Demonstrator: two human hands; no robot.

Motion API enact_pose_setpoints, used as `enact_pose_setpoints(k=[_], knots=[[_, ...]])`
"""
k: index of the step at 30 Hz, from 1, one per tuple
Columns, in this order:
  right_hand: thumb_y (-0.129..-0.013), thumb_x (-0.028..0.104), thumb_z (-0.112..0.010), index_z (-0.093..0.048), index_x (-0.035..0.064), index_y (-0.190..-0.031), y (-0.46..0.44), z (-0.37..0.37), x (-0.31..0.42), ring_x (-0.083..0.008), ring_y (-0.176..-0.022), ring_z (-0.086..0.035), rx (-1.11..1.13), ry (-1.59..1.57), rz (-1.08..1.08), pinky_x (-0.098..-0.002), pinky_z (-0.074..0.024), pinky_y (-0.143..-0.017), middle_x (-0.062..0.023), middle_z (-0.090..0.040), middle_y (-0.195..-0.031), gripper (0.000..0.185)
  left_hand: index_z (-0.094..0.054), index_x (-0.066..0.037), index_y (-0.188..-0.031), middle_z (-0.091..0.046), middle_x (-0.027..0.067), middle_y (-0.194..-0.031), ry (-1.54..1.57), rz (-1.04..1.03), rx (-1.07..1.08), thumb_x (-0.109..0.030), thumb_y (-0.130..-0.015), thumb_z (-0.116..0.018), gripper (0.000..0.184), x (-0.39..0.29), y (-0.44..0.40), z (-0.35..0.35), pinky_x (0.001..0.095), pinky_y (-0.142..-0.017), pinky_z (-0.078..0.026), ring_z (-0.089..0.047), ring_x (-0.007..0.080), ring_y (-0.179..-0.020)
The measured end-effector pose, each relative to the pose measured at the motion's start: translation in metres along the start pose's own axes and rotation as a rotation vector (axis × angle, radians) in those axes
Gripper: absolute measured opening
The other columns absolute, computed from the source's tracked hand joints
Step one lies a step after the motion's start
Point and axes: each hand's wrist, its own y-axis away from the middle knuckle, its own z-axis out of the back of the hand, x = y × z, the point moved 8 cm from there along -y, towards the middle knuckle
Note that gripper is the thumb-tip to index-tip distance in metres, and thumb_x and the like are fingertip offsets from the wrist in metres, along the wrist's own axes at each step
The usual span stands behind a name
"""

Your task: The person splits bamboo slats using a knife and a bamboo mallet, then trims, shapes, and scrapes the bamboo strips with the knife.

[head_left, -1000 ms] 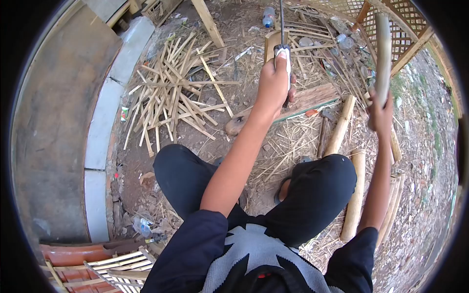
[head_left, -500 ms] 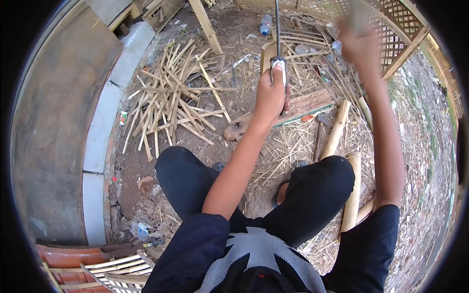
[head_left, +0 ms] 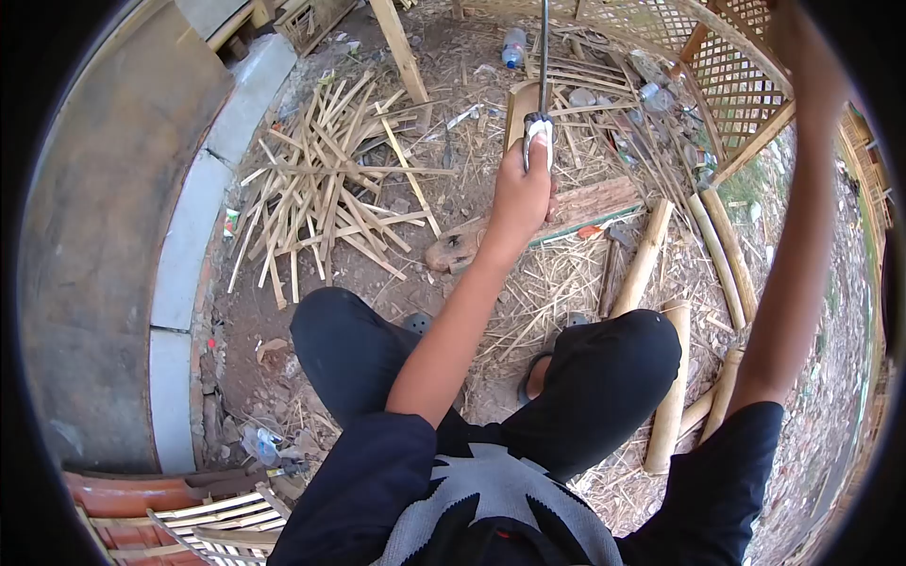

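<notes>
The right hand (head_left: 798, 40) has swung up and outward, its hold impossible to tell, leaving work seemingly mid-swing while the left hand (head_left: 528, 179) still grasps the knife (head_left: 544, 75).

passable: soil (head_left: 247, 325) between left knee (head_left: 332, 330) and grey blocks (head_left: 172, 387) | obstacles: stick pile (head_left: 332, 179) (tangled), left hand (head_left: 526, 184) with tool (head_left: 545, 61)

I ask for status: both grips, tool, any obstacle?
Left grip closed on long grey metal tool. Right grip raised, blurred, contents unclear. Tan bamboo piece beside tool. No obstruction evident.
</notes>
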Motion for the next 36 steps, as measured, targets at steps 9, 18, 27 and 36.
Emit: enact_pose_setpoints(k=[9,18,27,36], knots=[[-0.084,0.033,-0.070,-0.065,0.0018,-0.108,0.108,-0.067,0.022,-0.0242,-0.077,-0.070,0.822,-0.349,-0.392,-0.0386,-0.0552,-0.069,-0.0160,-0.071,-0.086,0.039,-0.048,-0.005,-0.095,-0.044,-0.0003,-0.064,-0.010,-0.055,0.044,-0.043,-0.103,-0.042,0.040,0.006,-0.005,0.003,0.0228,-0.041,-0.034,-0.040,0.0072,-0.047],[-0.088,0.029,-0.066,-0.063,-0.0011,-0.109,0.059,-0.016,0.000,-0.0157,-0.061,-0.057,0.070,-0.512,-0.429,-0.0297,-0.0469,-0.054,-0.0071,-0.064,-0.077,0.036,-0.051,-0.005,-0.092,-0.044,-0.0008,-0.061,0.015,-0.043,0.022,-0.046,-0.102,-0.043,0.043,0.020,-0.002,0.010,0.0236,-0.040,-0.034,-0.041,0.0072,-0.045],[-0.080,0.020,-0.072,-0.065,0.0043,-0.109,0.080,-0.060,-0.013,-0.0177,-0.070,-0.068,0.823,-0.180,-0.430,-0.0322,-0.0529,-0.059,-0.0141,-0.070,-0.084,0.034,-0.048,-0.006,-0.088,-0.043,-0.0017,-0.064,-0.056,0.008,0.004,-0.046,-0.102,-0.043,0.043,0.022,0.007,0.007,0.0236,-0.041,-0.035,-0.041,0.0071,-0.047],[-0.083,0.024,-0.071,-0.062,0.0003,-0.115,0.129,-0.057,0.002,-0.0213,-0.077,-0.068,0.192,-0.288,-0.378,-0.0322,-0.0536,-0.070,-0.0140,-0.070,-0.089,0.041,-0.048,-0.007,-0.087,-0.041,-0.0015,-0.063,-0.011,0.027,0.066,-0.046,-0.102,-0.044,0.042,0.028,0.007,0.007,0.0233,-0.041,-0.033,-0.041,0.0064,-0.049]])
